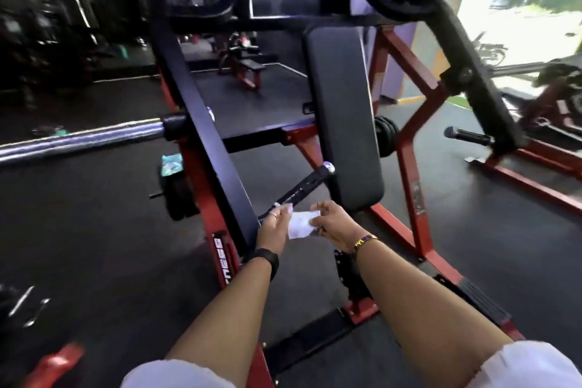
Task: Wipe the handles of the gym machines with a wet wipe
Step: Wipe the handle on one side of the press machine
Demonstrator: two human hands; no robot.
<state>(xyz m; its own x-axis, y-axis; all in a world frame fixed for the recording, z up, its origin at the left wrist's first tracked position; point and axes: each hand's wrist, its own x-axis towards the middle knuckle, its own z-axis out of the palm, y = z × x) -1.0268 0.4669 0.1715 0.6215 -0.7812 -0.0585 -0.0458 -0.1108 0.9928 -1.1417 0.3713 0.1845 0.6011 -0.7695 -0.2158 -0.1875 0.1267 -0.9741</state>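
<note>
Head view puts both of our arms stretched out toward the red-framed machine, with the wet wipe (300,224) held between the two hands just below the near handle (297,190). Our left hand (273,227) pinches the wipe's left edge with curled fingers, and our right hand (330,220) pinches the right edge in the same way, so the sheet hangs spread between them. It lies just beside the handle's lower end; we cannot tell whether it touches the grip.

We judge this as the readying step: the wipe is being opened or refolded, and the wiping stroke on this handle has not yet begun. The next move calls for laying the sheet over the bar, closing one hand round it, and sliding along the full grip.

That handle is a black bar whose long axis runs on a diagonal, from its lower left end by our left fingers up and to the right. Its capped tip (a small shiny end) points toward the lower edge of the black back pad (343,110). A second handle (470,136) sits well apart on the right, its free end pointing left, and it probably waits its turn.
</note>
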